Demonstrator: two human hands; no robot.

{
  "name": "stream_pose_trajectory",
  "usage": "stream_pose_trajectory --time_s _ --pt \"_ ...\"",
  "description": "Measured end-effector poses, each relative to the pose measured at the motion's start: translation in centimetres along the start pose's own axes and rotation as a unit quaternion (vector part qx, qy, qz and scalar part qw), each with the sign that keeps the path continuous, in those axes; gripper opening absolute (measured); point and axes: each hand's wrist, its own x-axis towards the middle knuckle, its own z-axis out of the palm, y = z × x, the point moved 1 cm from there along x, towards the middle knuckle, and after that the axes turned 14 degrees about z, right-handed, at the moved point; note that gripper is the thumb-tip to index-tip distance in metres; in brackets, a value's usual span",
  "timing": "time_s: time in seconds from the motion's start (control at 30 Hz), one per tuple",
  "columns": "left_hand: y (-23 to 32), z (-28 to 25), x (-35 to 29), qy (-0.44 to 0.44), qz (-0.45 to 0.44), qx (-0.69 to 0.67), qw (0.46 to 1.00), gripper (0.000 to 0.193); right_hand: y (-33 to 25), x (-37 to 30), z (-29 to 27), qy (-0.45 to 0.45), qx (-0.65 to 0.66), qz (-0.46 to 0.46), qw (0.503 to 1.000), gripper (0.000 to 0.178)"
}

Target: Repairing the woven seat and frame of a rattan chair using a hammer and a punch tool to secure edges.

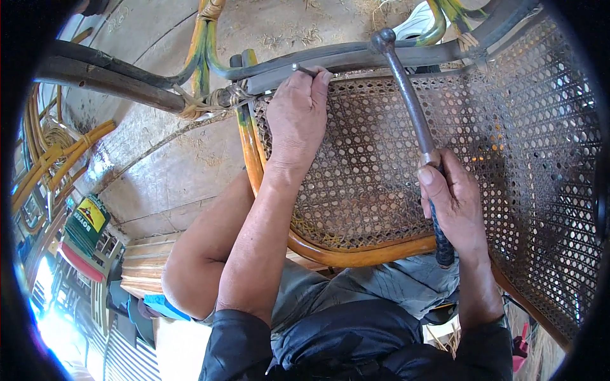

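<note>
My right hand (454, 197) is closed round the dark wrapped grip of a metal hammer (412, 98), which has a long shaft and a small rounded head. The hammer is raised over the cane seat, its head above the dark pole of the frame. My left hand (297, 117) pinches a short metal rod (305, 69) against the seat's far edge, by the dark flat strip (270, 79). The rod's lower end is hidden by my fingers. Under both hands is a rattan chair with a woven cane panel (362, 165) and a glossy orange-brown rim (343, 256).
Dark poles (121, 82) with cane bindings (194, 105) run across the far side. The woven chair side (540, 152) curves up at the right. Rattan pieces (57, 159) and a green container (89, 222) stand left. Shavings (292, 38) litter the concrete floor (146, 159).
</note>
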Motion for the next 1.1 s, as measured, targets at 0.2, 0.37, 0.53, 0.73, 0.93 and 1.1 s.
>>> stream_pose_trajectory --time_s 0.2,0.37,0.53,0.73,0.93,1.1 --pt "0.1 0.1 0.1 -0.004 0.007 0.012 1.000 0.026 -1.2 0.1 -0.6 -0.002 -0.047 -0.017 0.999 0.032" --pt "0.1 0.0 0.1 0.001 0.031 0.002 1.000 0.026 -3.3 -0.5 -1.1 -0.008 -0.071 -0.051 0.996 0.030" --pt "-0.3 0.9 0.0 -0.022 0.071 0.064 0.995 0.023 -5.6 -2.1 -1.7 0.006 -0.134 -0.173 0.976 0.027" --pt "-0.3 0.6 0.0 -0.007 0.115 0.062 0.991 0.026 -5.1 -1.8 -1.6 -0.002 -0.215 -0.175 0.961 0.027" --pt "-0.1 0.9 -0.1 -0.021 0.108 0.082 0.991 0.026 -5.4 -2.7 -1.9 0.023 -0.162 -0.188 0.968 0.026" --pt "-0.1 0.0 0.5 -0.033 0.116 0.111 0.986 0.027 -4.0 -0.5 -1.5 0.002 -0.213 -0.083 0.974 0.025"
